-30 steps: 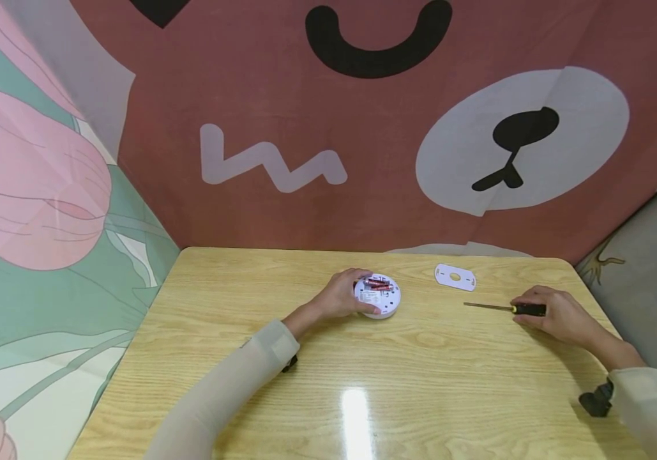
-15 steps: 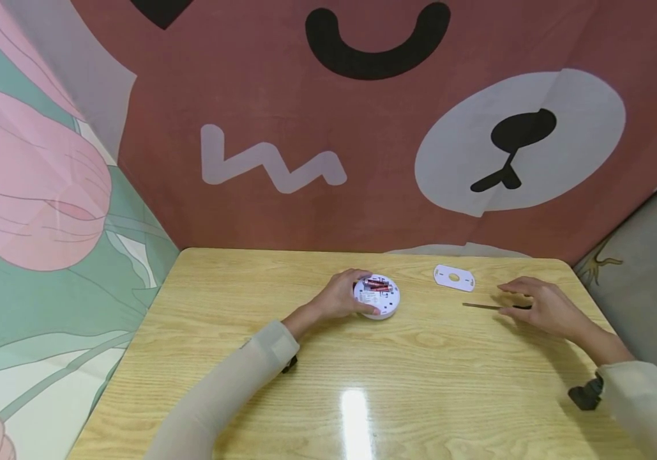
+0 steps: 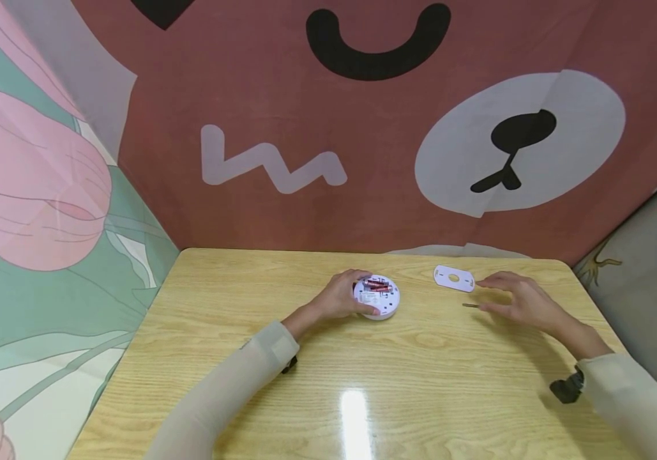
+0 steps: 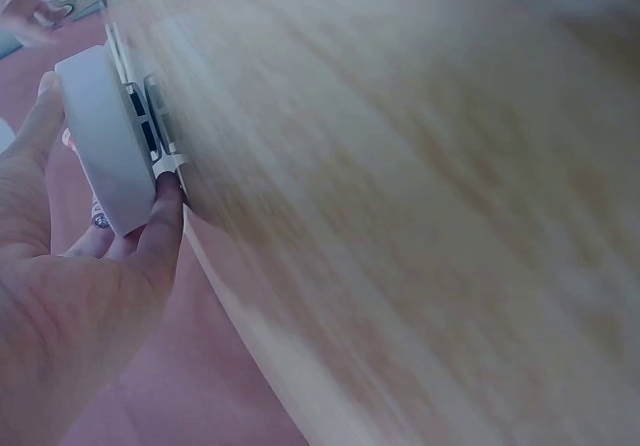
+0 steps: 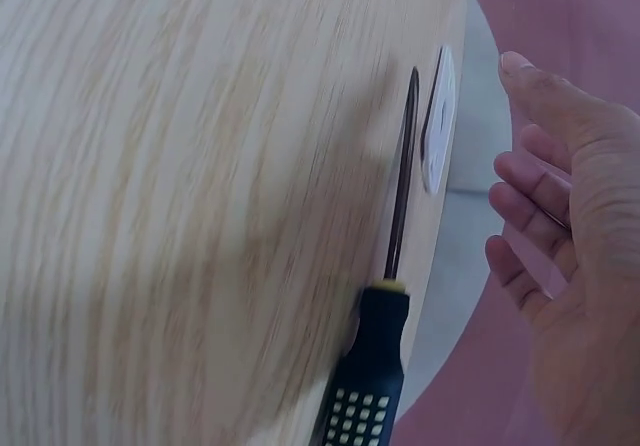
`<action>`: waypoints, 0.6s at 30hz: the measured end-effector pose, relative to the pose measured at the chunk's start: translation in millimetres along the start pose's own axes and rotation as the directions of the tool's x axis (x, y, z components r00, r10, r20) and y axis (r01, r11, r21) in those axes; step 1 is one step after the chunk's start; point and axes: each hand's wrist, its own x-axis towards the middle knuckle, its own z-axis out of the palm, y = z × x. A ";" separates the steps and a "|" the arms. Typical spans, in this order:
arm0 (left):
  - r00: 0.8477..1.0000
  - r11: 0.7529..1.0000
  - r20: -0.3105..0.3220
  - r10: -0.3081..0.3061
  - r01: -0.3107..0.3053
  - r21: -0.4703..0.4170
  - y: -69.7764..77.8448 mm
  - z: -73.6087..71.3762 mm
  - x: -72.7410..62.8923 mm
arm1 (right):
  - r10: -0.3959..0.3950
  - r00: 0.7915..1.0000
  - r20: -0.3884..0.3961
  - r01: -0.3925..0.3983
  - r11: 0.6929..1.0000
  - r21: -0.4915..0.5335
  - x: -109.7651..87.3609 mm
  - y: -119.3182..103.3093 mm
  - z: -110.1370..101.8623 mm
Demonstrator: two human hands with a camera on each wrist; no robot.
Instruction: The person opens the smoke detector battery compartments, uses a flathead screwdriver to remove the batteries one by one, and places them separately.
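My left hand (image 3: 336, 296) grips the edge of a round white smoke detector (image 3: 384, 305), thumb on the near side and fingers on the far side. Two red batteries (image 3: 378, 286) show in its upturned face. The left wrist view has the detector (image 4: 105, 141) side-on, between thumb and fingers. Over the table to the right, my right hand (image 3: 526, 305) holds nothing, its fingers loosely spread beside a white mounting plate (image 3: 445, 280). Beneath that hand lies a screwdriver with a black handle (image 5: 368, 356); in the head view only its tip (image 3: 469, 305) shows.
The wooden table (image 3: 294, 409) meets a red cartoon-printed backdrop (image 3: 282, 217) at its far edge. Printed cloth (image 3: 46, 191) hangs on the left, and a grey one (image 3: 650, 268) on the right. A strip of glare lies near the front.
My right hand has let go of the screwdriver, leaving it on the table, and has moved left toward the white plate. My left hand and the smoke detector have stayed put.
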 end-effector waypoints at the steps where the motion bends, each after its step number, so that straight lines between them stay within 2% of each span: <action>1: 1.000 1.000 0.000 0.001 -0.001 -0.001 -0.3 0.0 0.0 | -0.007 1.000 -0.001 0.007 1.000 0.003 1.8 -1.3 0.9; 18: 1.000 1.000 0.004 0.000 0.000 -0.006 -1.3 0.0 0.0 | -0.044 0.999 0.004 0.043 0.997 0.063 27.9 -18.6 14.7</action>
